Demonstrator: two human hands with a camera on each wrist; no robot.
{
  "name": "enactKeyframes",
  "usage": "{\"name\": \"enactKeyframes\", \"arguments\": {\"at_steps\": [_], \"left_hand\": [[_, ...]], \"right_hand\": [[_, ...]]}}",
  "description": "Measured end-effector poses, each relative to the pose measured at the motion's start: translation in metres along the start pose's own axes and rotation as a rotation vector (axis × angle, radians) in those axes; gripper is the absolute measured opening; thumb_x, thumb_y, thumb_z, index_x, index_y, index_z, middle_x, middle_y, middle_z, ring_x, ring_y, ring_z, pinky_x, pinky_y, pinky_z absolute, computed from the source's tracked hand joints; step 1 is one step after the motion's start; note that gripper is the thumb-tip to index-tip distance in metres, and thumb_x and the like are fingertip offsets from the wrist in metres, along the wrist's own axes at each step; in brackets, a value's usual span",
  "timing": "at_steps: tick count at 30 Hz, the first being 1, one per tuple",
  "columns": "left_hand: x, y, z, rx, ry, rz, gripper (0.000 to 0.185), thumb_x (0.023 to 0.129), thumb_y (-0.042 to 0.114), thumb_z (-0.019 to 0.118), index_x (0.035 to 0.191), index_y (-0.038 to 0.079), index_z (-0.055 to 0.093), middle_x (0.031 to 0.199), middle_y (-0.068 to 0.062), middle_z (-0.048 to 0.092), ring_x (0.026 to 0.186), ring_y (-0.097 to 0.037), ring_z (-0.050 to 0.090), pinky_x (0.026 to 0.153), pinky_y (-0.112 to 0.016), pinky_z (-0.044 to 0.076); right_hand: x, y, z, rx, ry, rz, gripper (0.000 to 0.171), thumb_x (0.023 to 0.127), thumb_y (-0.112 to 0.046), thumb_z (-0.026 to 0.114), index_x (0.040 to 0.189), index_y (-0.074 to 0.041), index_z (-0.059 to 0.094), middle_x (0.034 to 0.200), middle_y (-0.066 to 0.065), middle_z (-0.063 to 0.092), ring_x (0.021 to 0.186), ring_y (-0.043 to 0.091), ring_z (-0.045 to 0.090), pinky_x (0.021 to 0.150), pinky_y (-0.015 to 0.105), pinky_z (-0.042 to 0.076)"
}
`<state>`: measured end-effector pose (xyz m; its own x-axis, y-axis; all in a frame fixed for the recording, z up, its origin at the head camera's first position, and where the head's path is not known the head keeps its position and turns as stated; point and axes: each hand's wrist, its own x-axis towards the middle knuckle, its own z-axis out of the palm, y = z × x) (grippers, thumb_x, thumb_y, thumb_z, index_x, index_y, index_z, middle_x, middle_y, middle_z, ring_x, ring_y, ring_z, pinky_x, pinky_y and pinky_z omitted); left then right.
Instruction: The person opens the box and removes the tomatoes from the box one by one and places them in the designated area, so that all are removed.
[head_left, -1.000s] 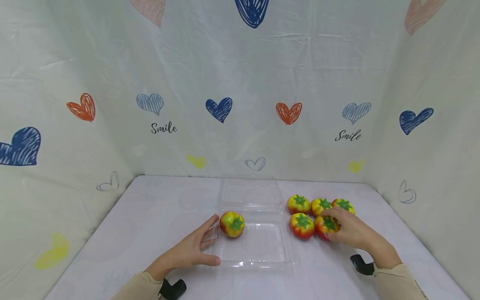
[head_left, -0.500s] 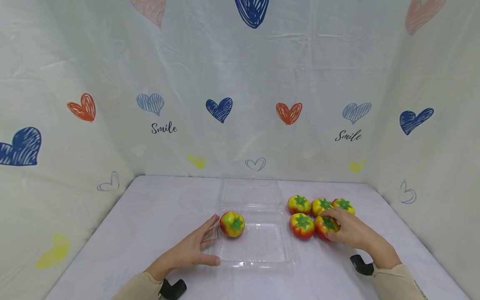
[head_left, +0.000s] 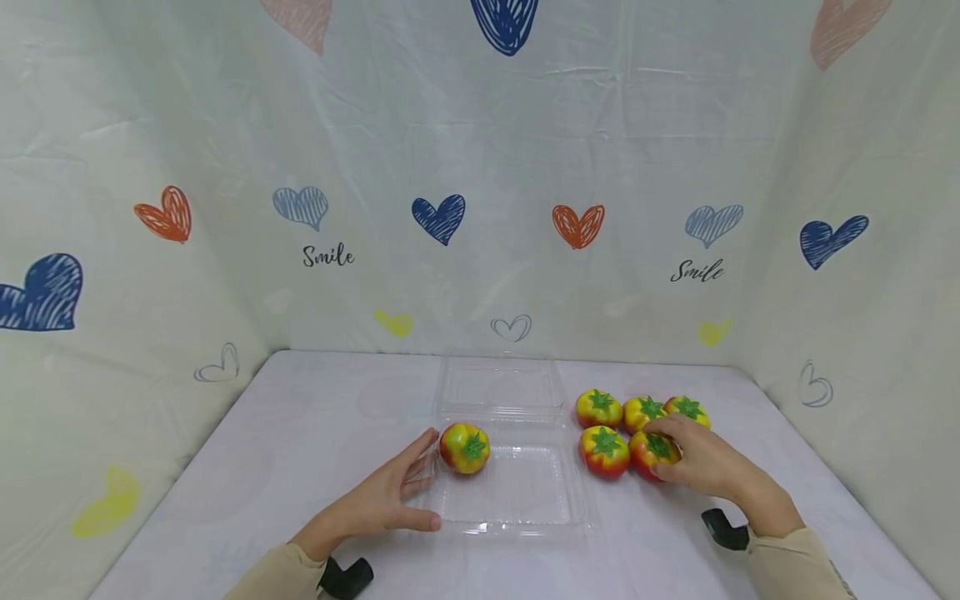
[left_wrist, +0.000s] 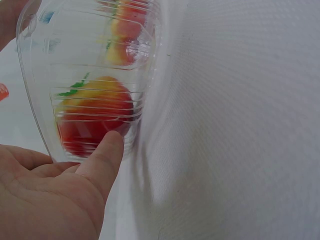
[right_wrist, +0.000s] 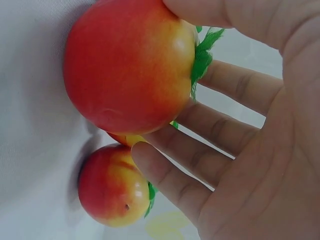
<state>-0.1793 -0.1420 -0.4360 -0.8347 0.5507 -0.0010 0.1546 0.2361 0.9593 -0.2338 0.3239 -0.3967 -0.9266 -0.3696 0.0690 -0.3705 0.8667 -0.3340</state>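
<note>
A clear plastic clamshell box lies unfolded on the table, its lid to the back. One red-and-yellow persimmon with a green leafy top sits in its back left corner; in the left wrist view this persimmon shows through the ribbed wall. My left hand rests against the box's left side, fingers extended, thumb by the front corner. My right hand holds the front right persimmon of a group, thumb at the near side and fingers over the far side. In the right wrist view that persimmon is close to the cloth.
Beside the box stand more persimmons: one at front left, one at back left, and two behind my right hand, the middle one and the right one. A heart-printed curtain encloses the white table.
</note>
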Motion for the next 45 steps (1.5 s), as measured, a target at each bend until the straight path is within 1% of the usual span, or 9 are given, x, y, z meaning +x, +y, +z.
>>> {"name": "enactKeyframes", "arguments": {"at_steps": [9,17,23,27,32,36,42,45], "left_hand": [[0.000,0.000,0.000,0.017,0.007,-0.011,0.113,0.077,0.017,0.082,0.153,0.006,-0.001,0.159,-0.016,0.000,0.140,-0.038,0.025,0.105,-0.031,0.037],[0.000,-0.002,-0.001,0.016,-0.002,0.006,0.112,0.077,0.016,0.081,0.153,0.005,-0.001,0.159,-0.017,0.000,0.140,-0.038,0.025,0.106,-0.031,0.037],[0.001,-0.001,0.000,0.011,-0.003,0.017,0.112,0.078,0.016,0.081,0.153,0.004,-0.002,0.159,-0.018,-0.001,0.140,-0.039,0.024,0.106,-0.030,0.037],[0.000,-0.001,0.000,0.015,-0.001,0.012,0.112,0.078,0.017,0.081,0.153,0.004,-0.002,0.159,-0.018,-0.001,0.140,-0.039,0.024,0.106,-0.030,0.037],[0.000,0.000,0.000,0.026,0.006,-0.008,0.113,0.077,0.018,0.081,0.153,0.006,-0.001,0.159,-0.018,0.000,0.138,-0.039,0.028,0.106,-0.032,0.037],[0.000,0.001,0.000,0.023,0.004,-0.009,0.113,0.077,0.018,0.081,0.153,0.005,-0.001,0.159,-0.018,0.000,0.139,-0.039,0.027,0.106,-0.031,0.037],[0.000,0.001,0.000,0.022,0.005,-0.010,0.112,0.077,0.019,0.081,0.153,0.005,-0.001,0.159,-0.018,0.000,0.139,-0.039,0.026,0.106,-0.031,0.037],[0.000,0.001,0.000,0.028,0.007,-0.010,0.112,0.077,0.019,0.081,0.153,0.006,-0.001,0.159,-0.018,0.001,0.139,-0.038,0.026,0.106,-0.031,0.037]], "right_hand": [[-0.002,0.001,-0.002,0.006,0.010,0.002,0.052,0.075,-0.032,0.080,0.118,-0.007,0.063,0.124,0.016,0.057,0.112,0.037,0.052,0.095,0.062,0.041],[-0.003,-0.003,-0.006,-0.001,0.032,-0.008,0.051,0.078,-0.032,0.078,0.118,-0.004,0.063,0.118,0.012,0.060,0.101,0.028,0.056,0.090,0.054,0.048],[-0.003,-0.009,-0.008,-0.009,0.061,0.006,0.054,0.082,-0.044,0.072,0.120,-0.006,0.062,0.121,0.012,0.061,0.108,0.032,0.055,0.092,0.057,0.046],[-0.002,-0.013,-0.007,-0.019,0.093,-0.004,0.052,0.084,-0.044,0.071,0.120,-0.008,0.064,0.121,0.011,0.061,0.109,0.033,0.055,0.092,0.058,0.047],[-0.002,-0.018,-0.002,-0.005,0.141,-0.046,0.046,0.086,-0.043,0.068,0.117,-0.009,0.065,0.119,0.009,0.062,0.112,0.034,0.054,0.092,0.058,0.046],[-0.001,-0.021,0.003,-0.008,0.180,-0.094,0.039,0.087,-0.038,0.069,0.114,-0.009,0.067,0.115,0.005,0.064,0.112,0.032,0.056,0.094,0.056,0.046],[0.001,-0.029,0.007,-0.035,0.224,-0.174,0.028,0.084,-0.026,0.073,0.107,-0.010,0.069,0.107,0.001,0.066,0.104,0.025,0.058,0.091,0.051,0.050],[0.000,-0.034,0.007,-0.049,0.233,-0.197,0.027,0.083,-0.024,0.074,0.106,-0.010,0.069,0.105,-0.001,0.066,0.101,0.022,0.059,0.089,0.048,0.051]]}}
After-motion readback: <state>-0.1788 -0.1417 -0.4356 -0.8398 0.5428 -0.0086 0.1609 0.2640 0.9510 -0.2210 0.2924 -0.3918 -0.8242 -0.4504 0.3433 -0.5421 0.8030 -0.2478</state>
